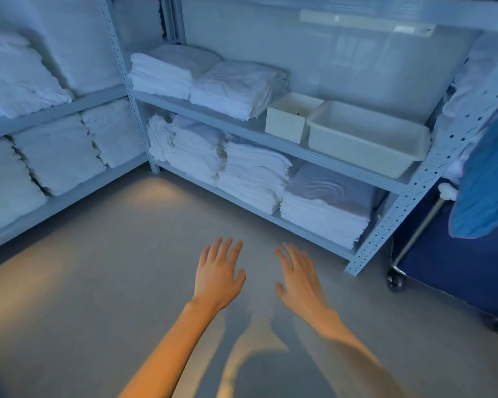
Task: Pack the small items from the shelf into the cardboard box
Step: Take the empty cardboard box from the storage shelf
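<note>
Over the floor, left grip [217, 271] and right grip [298, 278] hung released, empty.
At one o'clock the box [286, 123] sat on the shelf [230, 126] beside a tub [365, 140]; with the small items unseen, I risked a blind reach.

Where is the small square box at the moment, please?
In the head view, the small square box sits on the shelf right of centre, between folded towels and a white tub.
</note>
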Action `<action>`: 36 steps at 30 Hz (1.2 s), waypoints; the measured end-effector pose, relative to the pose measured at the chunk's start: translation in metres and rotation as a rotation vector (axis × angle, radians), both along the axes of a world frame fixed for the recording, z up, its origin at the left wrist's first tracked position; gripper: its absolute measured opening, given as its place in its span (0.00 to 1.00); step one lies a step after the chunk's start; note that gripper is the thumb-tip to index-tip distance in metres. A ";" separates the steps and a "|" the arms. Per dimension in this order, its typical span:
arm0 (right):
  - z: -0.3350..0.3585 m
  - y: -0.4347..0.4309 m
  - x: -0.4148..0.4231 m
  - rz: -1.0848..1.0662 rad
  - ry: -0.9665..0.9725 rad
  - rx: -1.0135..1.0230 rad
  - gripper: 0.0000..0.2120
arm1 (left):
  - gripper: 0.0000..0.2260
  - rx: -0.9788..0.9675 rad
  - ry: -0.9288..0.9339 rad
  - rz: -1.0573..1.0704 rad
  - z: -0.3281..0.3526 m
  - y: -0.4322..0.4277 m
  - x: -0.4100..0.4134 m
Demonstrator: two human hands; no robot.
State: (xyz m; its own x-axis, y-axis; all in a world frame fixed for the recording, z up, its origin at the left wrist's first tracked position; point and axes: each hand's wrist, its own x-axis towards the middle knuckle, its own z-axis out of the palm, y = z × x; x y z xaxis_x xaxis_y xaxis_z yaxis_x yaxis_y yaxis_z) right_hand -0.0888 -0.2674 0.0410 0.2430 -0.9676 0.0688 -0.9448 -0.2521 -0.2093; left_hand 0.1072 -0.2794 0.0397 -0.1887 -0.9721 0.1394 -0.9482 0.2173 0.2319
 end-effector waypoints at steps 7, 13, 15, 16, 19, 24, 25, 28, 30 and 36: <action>-0.006 -0.052 0.001 -0.020 -0.003 0.041 0.30 | 0.27 0.008 0.052 -0.028 -0.004 -0.058 0.021; -0.023 -0.113 -0.012 -0.031 -0.010 -0.004 0.28 | 0.27 0.038 0.022 -0.052 -0.020 -0.123 0.011; -0.026 -0.142 -0.020 -0.035 0.009 -0.013 0.29 | 0.26 0.042 0.015 -0.064 -0.025 -0.149 0.002; -0.027 -0.158 -0.026 -0.042 0.017 -0.012 0.29 | 0.26 0.042 0.010 -0.070 -0.026 -0.164 -0.003; -0.026 -0.213 -0.044 -0.050 0.041 0.001 0.29 | 0.26 0.030 -0.003 -0.069 -0.022 -0.215 -0.018; -0.010 -0.306 -0.068 -0.045 0.065 -0.021 0.29 | 0.27 -0.006 -0.026 -0.067 -0.005 -0.307 -0.043; -0.007 -0.322 -0.073 -0.037 0.073 -0.027 0.29 | 0.27 -0.004 -0.022 -0.060 -0.003 -0.323 -0.048; -0.002 -0.362 -0.087 -0.026 0.088 -0.028 0.29 | 0.28 0.016 -0.034 -0.065 -0.003 -0.359 -0.064; -0.001 -0.380 -0.093 -0.031 0.101 -0.010 0.29 | 0.28 0.034 -0.059 -0.083 -0.007 -0.376 -0.069; -0.010 -0.437 -0.097 -0.058 0.108 0.014 0.29 | 0.28 0.039 -0.077 -0.104 -0.009 -0.440 -0.066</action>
